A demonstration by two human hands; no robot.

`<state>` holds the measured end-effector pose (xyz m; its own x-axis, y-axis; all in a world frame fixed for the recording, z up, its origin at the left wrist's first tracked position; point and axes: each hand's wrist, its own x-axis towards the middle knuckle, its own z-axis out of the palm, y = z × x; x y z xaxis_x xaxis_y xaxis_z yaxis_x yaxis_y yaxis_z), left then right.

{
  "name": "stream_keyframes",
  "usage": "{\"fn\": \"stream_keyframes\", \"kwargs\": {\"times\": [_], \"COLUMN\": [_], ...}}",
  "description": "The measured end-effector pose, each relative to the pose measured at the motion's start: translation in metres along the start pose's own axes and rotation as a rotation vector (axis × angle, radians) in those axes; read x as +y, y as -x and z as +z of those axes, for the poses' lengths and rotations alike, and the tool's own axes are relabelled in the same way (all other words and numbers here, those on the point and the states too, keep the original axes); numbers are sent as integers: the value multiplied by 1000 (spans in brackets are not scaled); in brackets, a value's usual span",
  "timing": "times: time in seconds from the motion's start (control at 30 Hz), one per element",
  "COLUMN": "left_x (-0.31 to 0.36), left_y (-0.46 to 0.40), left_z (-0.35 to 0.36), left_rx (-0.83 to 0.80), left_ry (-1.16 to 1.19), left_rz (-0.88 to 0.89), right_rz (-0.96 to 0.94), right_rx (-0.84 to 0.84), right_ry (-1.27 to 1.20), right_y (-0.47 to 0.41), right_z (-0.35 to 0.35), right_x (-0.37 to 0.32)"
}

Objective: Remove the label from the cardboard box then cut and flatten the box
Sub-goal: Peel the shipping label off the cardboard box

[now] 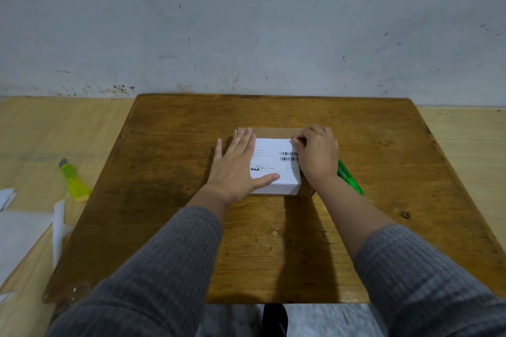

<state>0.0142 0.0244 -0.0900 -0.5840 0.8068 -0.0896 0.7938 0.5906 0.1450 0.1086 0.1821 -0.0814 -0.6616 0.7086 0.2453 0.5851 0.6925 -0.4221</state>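
A small cardboard box (273, 133) sits in the middle of a dark wooden table (169, 200). A white shipping label (273, 169) with barcodes covers its top and folds over the near side. My left hand (235, 167) lies flat on the box's left part, fingers spread, thumb on the label. My right hand (317, 153) is curled at the label's far right corner, fingertips pinched at its edge. A green utility knife (351, 182) lies on the table just right of the box, partly hidden by my right wrist.
A yellow-green cutter (72, 179) lies on the light floor to the left of the table. White paper pieces (24, 230) lie near it at the left edge. A grey wall stands right behind the table.
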Motion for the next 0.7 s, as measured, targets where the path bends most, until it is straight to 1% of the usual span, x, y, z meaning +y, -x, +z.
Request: {"fn": "stream_keyframes", "kwargs": {"times": [0.07,0.17,0.23,0.37,0.53,0.63,0.7], "left_x": [0,1,1,2,2,1,1], "left_y": [0,0,1,2,2,1,1], "left_z": [0,0,-2,-6,-6,-4,-4], "left_rx": [-2,-7,-18,-39,-39,-30,-24], "left_ry": [-3,-11,-5,16,31,37,41], "left_rz": [4,0,-1,-4,1,3,5], "right_rz": [-1,-54,-100,-151,-53,-69,-92], "right_rx": [-43,-72,-77,-119,-22,-87,-150], "right_ry": [70,188,201,91,-151,-231,-210], "right_y": [-4,-5,-2,17,24,15,8], "right_z": [-1,2,2,-3,-8,-13,-10], "right_x": [-4,-6,-2,-2,-5,-5,-9]}}
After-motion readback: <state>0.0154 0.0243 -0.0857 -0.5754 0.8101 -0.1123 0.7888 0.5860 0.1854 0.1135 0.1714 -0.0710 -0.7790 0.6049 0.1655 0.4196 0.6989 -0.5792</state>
